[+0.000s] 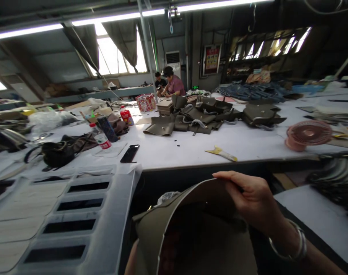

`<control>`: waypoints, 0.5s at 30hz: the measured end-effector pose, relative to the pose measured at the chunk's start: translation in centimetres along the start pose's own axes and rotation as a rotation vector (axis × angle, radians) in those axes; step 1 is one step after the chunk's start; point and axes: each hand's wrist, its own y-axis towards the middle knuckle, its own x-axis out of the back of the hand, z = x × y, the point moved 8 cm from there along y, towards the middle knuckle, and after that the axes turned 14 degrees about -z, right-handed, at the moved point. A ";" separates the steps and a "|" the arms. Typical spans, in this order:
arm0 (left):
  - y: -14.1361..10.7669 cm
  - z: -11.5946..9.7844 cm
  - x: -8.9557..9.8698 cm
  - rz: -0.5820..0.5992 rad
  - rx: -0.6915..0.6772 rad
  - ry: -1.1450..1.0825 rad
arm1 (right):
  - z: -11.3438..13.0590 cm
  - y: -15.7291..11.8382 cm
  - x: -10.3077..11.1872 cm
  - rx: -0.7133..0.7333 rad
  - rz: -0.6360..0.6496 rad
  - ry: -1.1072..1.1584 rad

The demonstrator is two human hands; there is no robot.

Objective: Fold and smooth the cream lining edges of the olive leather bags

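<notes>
An olive-brown leather bag body point(151, 229) is in front of me, its curved raw edge bowed up so that I look into its dark inside. My right hand point(250, 194) pinches the top edge between thumb and fingers; a metal bangle is on that wrist. At the bottom edge of the view, a strip of my left hand point(132, 259) lies against the bag's left side, with most of its fingers hidden behind the leather. A small gold-coloured fitting shows on the bag's far left side.
Clear plastic trays point(105, 229) stand at left, holding pale strips. On the white table lie a phone point(130, 153), a yellow-and-white tube point(222, 153), a pink fan point(308, 133), a bottle point(102, 141) and several olive bag pieces point(199, 116). Two people sit farther back.
</notes>
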 end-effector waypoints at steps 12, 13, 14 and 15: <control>-1.2 -7.6 -7.1 -0.239 -0.236 0.180 | 3.1 -1.3 9.4 0.265 -0.254 -0.324; -0.9 -7.5 -8.5 -0.230 -0.215 0.164 | 2.3 -1.2 10.4 0.182 -0.269 -0.283; -0.5 -7.2 -9.7 -0.209 -0.163 0.135 | 1.0 -1.2 11.5 0.065 -0.291 -0.185; 0.0 -6.6 -10.9 -0.181 -0.080 0.102 | -0.6 -1.4 12.1 -0.069 -0.306 -0.057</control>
